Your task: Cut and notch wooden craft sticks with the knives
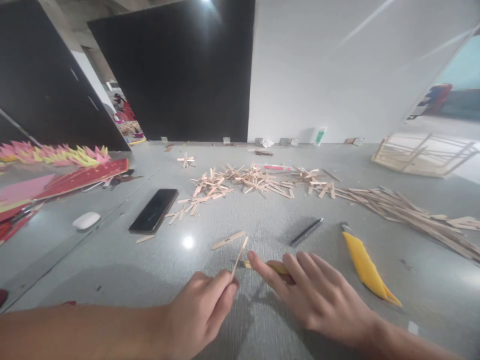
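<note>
- I see a dark phone [153,211] lying flat;
- near it, a white rounded object [86,221], perhaps an earbud case;
- at far left, pink-and-yellow paper fringe [56,154];
- behind, a black panel [180,75] beside a white panel [318,65];
- a green-and-white tube [320,136] at the white panel's foot.

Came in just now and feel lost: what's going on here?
A person's left hand holds a thin wooden stick at a tilt; the right hand grips a yellow-handled tool, its tip right by the stick, contact unclear. A flat wooden stick lies just beyond them on the table, with scattered wooden pieces farther back. A yellow-wrapped tool rests beside the right hand.
</note>
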Motion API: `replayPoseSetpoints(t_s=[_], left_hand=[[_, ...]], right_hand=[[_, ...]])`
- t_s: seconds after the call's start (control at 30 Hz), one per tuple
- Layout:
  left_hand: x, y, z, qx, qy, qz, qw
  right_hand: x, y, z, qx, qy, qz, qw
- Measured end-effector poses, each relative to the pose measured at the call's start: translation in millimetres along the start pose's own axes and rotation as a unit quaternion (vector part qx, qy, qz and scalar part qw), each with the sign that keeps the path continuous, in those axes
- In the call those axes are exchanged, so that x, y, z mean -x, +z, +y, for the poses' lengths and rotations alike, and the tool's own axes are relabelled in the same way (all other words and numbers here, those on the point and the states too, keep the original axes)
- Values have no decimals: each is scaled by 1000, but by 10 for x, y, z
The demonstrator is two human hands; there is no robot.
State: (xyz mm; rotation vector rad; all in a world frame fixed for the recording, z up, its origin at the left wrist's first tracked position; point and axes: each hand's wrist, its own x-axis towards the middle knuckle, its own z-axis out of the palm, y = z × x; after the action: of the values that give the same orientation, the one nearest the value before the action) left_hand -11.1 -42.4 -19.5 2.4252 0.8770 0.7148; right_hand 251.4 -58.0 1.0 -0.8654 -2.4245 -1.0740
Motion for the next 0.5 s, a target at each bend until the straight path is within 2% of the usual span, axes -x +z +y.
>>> replayPoseSetpoints(t_s=[0.1,0.17,0.23,0.3,0.33,0.37,0.43,0.5], left_hand=[[3,-13,13,-8,21,-4,1000],[-3,-13,15,-3,9,-7,1000],[-16,-15,14,4,-20,-3,1000],[-31,-24,14,28,-58,-4,998],[-38,-31,16,51,-78,-9,996],[-42,-40,21,78,-97,-16,992],[-44,-57,43,132,-123,-33,983],[-33,-67,87,170,-135,-46,975]], right_hand=[[3,46,108,-13,-27,27,999],[0,45,113,-21,-20,23,999],[-12,6,67,-68,14,-8,998],[-39,-72,0,-196,105,-54,973],[-59,-124,-29,-289,164,-92,939],[-84,-180,-49,-389,221,-140,883],[-137,-296,-63,-563,314,-237,727],[-184,-394,-57,-671,366,-302,569]])
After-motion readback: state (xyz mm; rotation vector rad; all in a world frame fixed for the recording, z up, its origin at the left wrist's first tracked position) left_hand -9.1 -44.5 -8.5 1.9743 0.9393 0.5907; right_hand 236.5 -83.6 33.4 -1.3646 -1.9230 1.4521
